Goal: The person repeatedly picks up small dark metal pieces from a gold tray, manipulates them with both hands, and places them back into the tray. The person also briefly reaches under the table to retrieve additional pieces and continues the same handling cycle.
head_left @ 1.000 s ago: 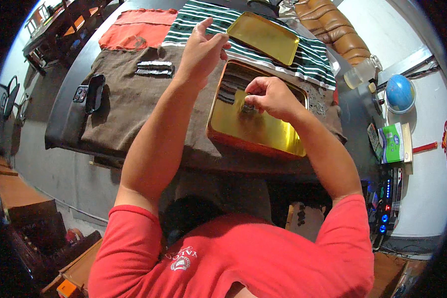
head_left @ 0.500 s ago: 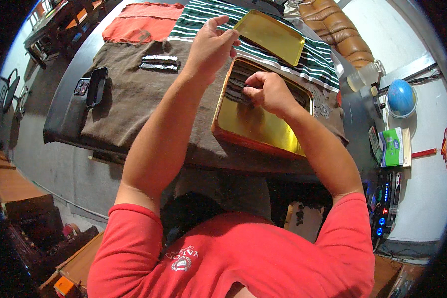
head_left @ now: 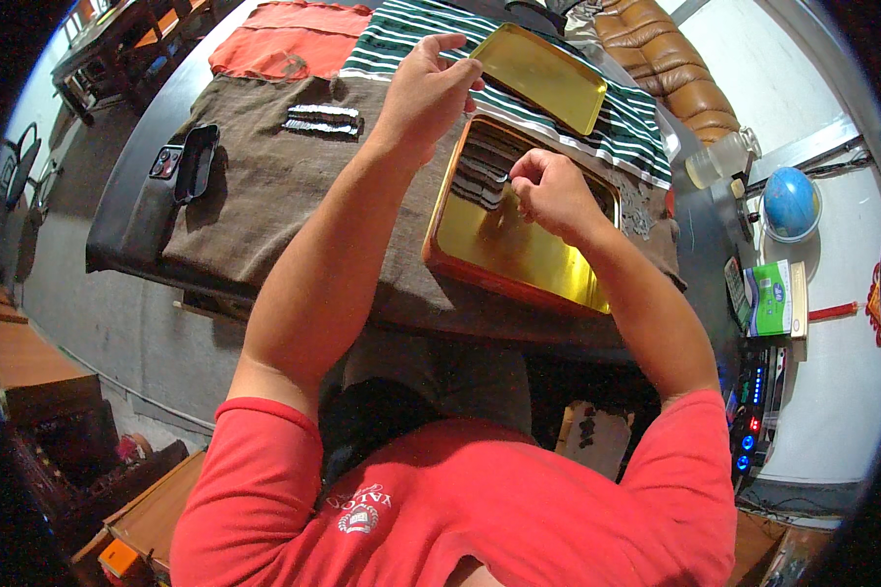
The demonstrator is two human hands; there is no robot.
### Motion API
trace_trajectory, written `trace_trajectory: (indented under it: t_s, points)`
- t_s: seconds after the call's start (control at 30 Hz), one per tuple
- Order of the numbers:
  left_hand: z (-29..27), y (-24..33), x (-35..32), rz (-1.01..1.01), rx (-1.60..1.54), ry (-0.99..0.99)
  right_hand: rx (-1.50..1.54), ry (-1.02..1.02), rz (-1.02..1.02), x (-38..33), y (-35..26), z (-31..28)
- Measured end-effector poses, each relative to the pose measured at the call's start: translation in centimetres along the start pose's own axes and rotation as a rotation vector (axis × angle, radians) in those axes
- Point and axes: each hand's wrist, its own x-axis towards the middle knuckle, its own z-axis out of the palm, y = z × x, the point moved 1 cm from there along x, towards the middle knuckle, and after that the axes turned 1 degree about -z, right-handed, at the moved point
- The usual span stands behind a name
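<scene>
A rectangular golden tin (head_left: 533, 259) lies on the brown cloth, its inside bare metal toward me. Several dark and grey wavy strips (head_left: 482, 174) lie in rows in its far left part. Over these rows' right ends is my right hand (head_left: 556, 196), thumb and fingertips pinched together; whatever they hold is hidden. My left hand (head_left: 429, 96) hovers beyond the tin's far left corner, near the golden lid (head_left: 543, 78). Its index finger and thumb are stretched out and apart, with nothing visible between them; the other fingers curl partly out of sight.
More dark and white strips (head_left: 323, 119) lie on the brown cloth (head_left: 255, 196) to the left. A phone (head_left: 166, 161) and an open black case (head_left: 198, 164) are farther left. Striped cloth (head_left: 401, 39) and red cloth (head_left: 284, 39) cover the far side. Small grey pieces (head_left: 638, 210) lie right of the tin.
My right hand has drawn back to the right, uncovering more of the strips in the tin. My left hand keeps nearly the same pose. The whole view has shifted slightly.
</scene>
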Motion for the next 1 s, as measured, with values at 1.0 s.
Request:
trace_trajectory:
  t_s: [1.0]
  points:
    - [-2.0, -4.6, 2.2, 0.062, 0.100, 0.127, -0.155, 0.043, -0.180, -5.4, -6.4, -4.0]
